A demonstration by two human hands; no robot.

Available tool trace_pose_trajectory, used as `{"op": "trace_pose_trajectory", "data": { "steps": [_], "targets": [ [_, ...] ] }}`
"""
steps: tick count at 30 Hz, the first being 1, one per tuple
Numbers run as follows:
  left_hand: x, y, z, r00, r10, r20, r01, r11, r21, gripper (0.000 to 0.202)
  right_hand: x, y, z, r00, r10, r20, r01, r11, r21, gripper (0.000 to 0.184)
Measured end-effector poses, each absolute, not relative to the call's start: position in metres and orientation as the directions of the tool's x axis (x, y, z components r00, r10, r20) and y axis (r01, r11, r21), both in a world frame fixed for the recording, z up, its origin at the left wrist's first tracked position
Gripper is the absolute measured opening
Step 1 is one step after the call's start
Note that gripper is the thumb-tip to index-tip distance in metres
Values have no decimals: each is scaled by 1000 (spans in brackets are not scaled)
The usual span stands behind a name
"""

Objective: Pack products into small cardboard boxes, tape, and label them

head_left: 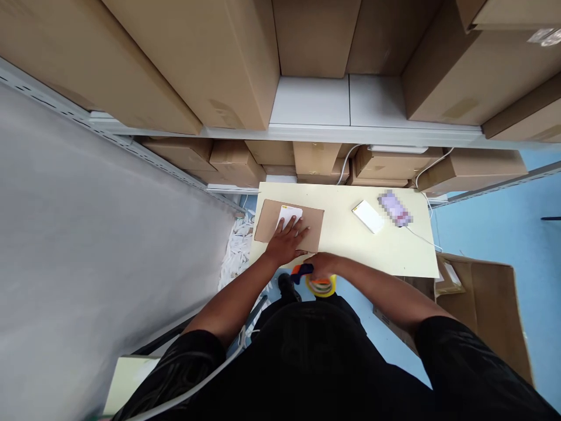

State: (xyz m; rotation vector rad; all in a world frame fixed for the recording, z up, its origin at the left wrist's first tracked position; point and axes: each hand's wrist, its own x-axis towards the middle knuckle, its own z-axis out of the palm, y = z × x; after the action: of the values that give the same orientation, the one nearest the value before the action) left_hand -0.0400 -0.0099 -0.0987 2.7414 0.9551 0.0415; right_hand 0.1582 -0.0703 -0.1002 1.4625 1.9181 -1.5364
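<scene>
My left hand (286,241) lies flat with fingers spread on a brown piece of cardboard packaging (266,221) at the left of the table. Its fingertips overlap a white label or card (288,213) with a small yellow mark, which rests on the cardboard. At the table's front edge my right hand (323,264) is wrapped round a tape dispenser (300,271) with orange and dark blue parts and a yellow-rimmed tape roll. The dispenser is just below the cardboard's lower edge; its handle is mostly hidden by my fingers.
On the cream table (346,248) lie a white pad or box (368,216) and a blurred purple object (395,208) with a cable. Shelves of cardboard boxes (318,158) rise behind. An open carton (482,304) stands at right; paper scraps (239,242) lie on the floor at left.
</scene>
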Motion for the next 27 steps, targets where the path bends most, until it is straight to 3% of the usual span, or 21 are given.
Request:
{"op": "trace_pose_trajectory", "data": {
  "steps": [3,7,11,14,17,21,27],
  "targets": [
    [-39,-11,-96,778,627,-47,616,-745,255,87,130,-80,-99,-475,586,-657,781,-65,-621,60],
    [-40,-12,-91,776,630,-28,612,-741,277,86,153,-101,-90,-320,728,-606,751,-194,-631,59],
    [-42,-12,-90,777,630,-5,605,-745,281,84,212,-128,-67,-273,750,-602,702,-272,-658,52],
    [-44,-11,-92,783,622,-5,600,-753,270,81,254,-142,-46,-163,786,-597,643,-374,-668,64],
    [-45,-10,-97,788,615,-9,597,-761,253,80,288,-138,-28,-11,843,-538,548,-445,-708,61],
    [-44,-8,-101,788,616,-13,604,-767,217,81,320,-93,-1,162,932,-325,423,-364,-830,50],
    [-41,-7,-98,782,620,-65,618,-757,213,82,334,32,69,295,954,-59,273,-143,-951,46]
  ]
}}
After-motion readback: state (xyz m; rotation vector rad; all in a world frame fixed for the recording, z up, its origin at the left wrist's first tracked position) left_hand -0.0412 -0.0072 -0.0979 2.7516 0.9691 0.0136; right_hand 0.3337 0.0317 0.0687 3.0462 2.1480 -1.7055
